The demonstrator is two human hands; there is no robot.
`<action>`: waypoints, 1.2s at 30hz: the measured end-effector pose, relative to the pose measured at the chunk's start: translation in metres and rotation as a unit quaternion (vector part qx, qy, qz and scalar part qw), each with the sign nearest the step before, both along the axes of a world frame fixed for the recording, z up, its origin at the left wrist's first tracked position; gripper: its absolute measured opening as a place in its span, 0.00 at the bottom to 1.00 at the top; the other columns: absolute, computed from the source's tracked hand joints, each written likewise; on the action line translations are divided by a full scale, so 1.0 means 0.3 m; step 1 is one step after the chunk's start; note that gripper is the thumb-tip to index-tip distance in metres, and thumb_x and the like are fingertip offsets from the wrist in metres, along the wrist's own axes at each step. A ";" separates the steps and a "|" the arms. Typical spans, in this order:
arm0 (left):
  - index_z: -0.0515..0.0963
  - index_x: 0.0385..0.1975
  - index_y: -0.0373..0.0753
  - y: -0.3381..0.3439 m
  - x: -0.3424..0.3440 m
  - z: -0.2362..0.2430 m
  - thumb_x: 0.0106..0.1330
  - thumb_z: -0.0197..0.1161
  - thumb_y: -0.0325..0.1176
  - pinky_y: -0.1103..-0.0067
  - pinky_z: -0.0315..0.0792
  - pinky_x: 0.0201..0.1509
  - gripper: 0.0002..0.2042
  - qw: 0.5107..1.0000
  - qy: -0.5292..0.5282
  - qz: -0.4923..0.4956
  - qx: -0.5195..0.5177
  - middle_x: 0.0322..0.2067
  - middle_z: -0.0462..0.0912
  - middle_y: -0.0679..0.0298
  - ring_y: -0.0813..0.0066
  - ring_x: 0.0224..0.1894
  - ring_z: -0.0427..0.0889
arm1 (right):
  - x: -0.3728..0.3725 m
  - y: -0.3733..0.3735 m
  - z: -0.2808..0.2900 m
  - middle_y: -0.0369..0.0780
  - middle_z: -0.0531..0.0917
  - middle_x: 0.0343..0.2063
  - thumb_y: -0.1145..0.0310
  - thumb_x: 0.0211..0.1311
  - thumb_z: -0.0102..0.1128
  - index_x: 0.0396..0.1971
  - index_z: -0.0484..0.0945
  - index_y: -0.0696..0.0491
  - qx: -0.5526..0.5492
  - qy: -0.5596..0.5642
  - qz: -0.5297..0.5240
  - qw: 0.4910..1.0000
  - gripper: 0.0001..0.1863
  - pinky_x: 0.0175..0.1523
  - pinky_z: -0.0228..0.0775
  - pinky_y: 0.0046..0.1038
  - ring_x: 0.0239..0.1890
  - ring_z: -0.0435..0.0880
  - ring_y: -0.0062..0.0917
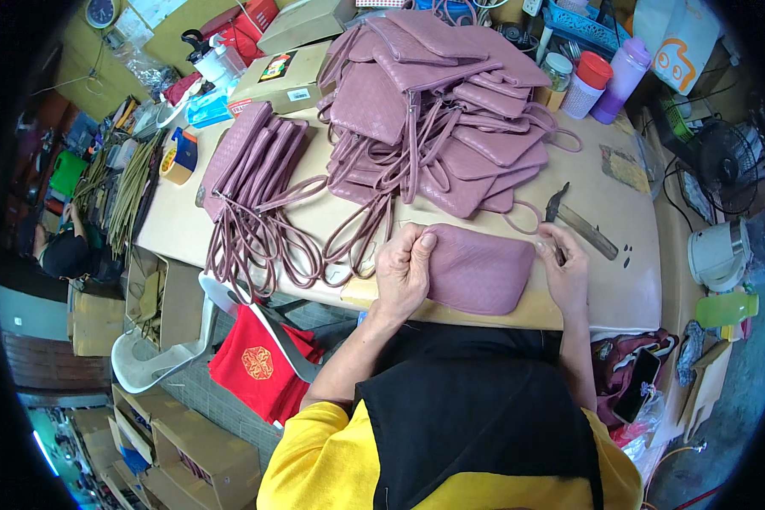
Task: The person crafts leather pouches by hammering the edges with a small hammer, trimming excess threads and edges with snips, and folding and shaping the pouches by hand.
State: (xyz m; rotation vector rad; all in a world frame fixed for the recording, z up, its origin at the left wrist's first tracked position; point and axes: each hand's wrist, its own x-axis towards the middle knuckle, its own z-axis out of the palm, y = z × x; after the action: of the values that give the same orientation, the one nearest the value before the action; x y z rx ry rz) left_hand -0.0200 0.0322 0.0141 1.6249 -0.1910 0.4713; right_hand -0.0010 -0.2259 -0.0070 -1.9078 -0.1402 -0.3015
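We pinch a mauve woven pouch (pixel 478 268) flat on the tabletop (pixel 620 289), left hand (pixel 402 270) clamped at its corner, right hand (pixel 564 270) gripping the opposite edge; smoothing it seems next.

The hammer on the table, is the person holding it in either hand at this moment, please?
No, the hammer lies on the table beyond the right hand, while both hands, the left hand too, grip the mauve pouch.

At centre frame we see a mauve pouch (pixel 478 270) of woven, matt leather-like material (real or faux, we cannot tell). Right of it lies a dull metal hammer (pixel 580 223) on the smooth, pale tabletop (pixel 620 280). At upper right stands a glossy plastic bottle (pixel 622 78).
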 end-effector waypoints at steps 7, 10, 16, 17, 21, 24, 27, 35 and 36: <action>0.74 0.24 0.33 -0.043 -0.006 0.064 0.71 0.54 0.36 0.77 0.65 0.25 0.15 0.983 -0.027 -0.059 0.173 0.16 0.70 0.62 0.76 0.21 0.71 | 0.015 0.235 0.294 0.39 0.84 0.31 0.75 0.53 0.67 0.39 0.79 0.59 -0.122 -0.030 0.289 0.949 0.13 0.43 0.71 0.23 0.36 0.82 0.23; 0.77 0.42 0.32 0.000 0.026 0.071 0.72 0.50 0.51 0.86 0.66 0.36 0.23 0.962 0.163 -0.183 -0.121 0.30 0.79 0.71 0.84 0.29 0.72 | 0.066 0.245 0.225 0.32 0.81 0.24 0.70 0.55 0.68 0.34 0.79 0.58 0.055 0.017 0.160 0.985 0.10 0.38 0.68 0.19 0.29 0.77 0.16; 0.75 0.47 0.28 -0.005 0.000 0.035 0.58 0.69 0.26 0.84 0.72 0.45 0.18 0.951 0.189 -0.196 -0.144 0.34 0.80 0.68 0.85 0.35 0.77 | 0.102 0.192 0.090 0.25 0.72 0.23 0.67 0.60 0.66 0.30 0.77 0.54 0.292 -0.013 0.051 0.955 0.08 0.35 0.58 0.14 0.27 0.66 0.09; 0.75 0.47 0.28 -0.009 -0.002 0.035 0.58 0.69 0.26 0.84 0.72 0.45 0.18 0.951 0.189 -0.195 -0.145 0.34 0.80 0.68 0.85 0.35 0.77 | 0.101 0.193 0.085 0.25 0.73 0.24 0.67 0.60 0.66 0.31 0.77 0.54 0.345 -0.009 0.053 0.937 0.08 0.36 0.58 0.14 0.28 0.66 0.09; 0.75 0.48 0.27 -0.046 -0.019 0.066 0.58 0.69 0.23 0.86 0.70 0.41 0.18 0.974 0.120 -0.172 -0.087 0.31 0.77 0.69 0.85 0.33 0.74 | 0.100 0.158 0.073 0.25 0.73 0.26 0.66 0.60 0.66 0.32 0.78 0.53 0.339 0.006 0.046 0.940 0.08 0.37 0.58 0.14 0.29 0.66 0.09; 0.79 0.42 0.27 -0.074 -0.030 0.094 0.57 0.69 0.23 0.86 0.64 0.30 0.13 0.986 0.094 -0.128 -0.054 0.24 0.73 0.70 0.86 0.27 0.69 | 0.092 0.137 0.080 0.26 0.74 0.28 0.68 0.60 0.66 0.36 0.78 0.55 0.364 0.027 0.072 0.928 0.09 0.40 0.61 0.14 0.31 0.69 0.10; 0.81 0.40 0.28 -0.065 -0.021 0.125 0.57 0.69 0.24 0.85 0.61 0.27 0.12 0.993 0.031 -0.086 0.069 0.21 0.71 0.70 0.85 0.25 0.67 | 0.058 0.146 0.170 0.31 0.78 0.33 0.71 0.59 0.66 0.43 0.78 0.58 0.163 -0.019 0.023 0.986 0.13 0.43 0.65 0.16 0.36 0.73 0.13; 0.82 0.42 0.32 -0.054 -0.021 0.225 0.55 0.69 0.26 0.80 0.65 0.27 0.14 0.971 0.003 -0.125 0.204 0.20 0.71 0.63 0.77 0.23 0.70 | 0.022 0.167 0.320 0.42 0.81 0.40 0.75 0.49 0.69 0.44 0.79 0.58 -0.068 -0.105 0.199 0.972 0.20 0.44 0.70 0.23 0.43 0.80 0.26; 0.82 0.42 0.32 -0.060 -0.023 0.234 0.55 0.69 0.26 0.80 0.65 0.27 0.14 0.971 -0.001 -0.127 0.202 0.20 0.71 0.63 0.77 0.23 0.70 | 0.028 0.159 0.301 0.41 0.81 0.39 0.75 0.50 0.69 0.42 0.78 0.59 -0.008 -0.078 0.204 0.976 0.18 0.43 0.70 0.23 0.41 0.80 0.24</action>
State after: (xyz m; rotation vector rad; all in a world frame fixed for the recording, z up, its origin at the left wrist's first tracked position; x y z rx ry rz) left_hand -0.0268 0.0143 0.0843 1.9639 -0.5174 0.2431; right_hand 0.0075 -0.1783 0.0831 -1.8190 -0.6324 -0.1708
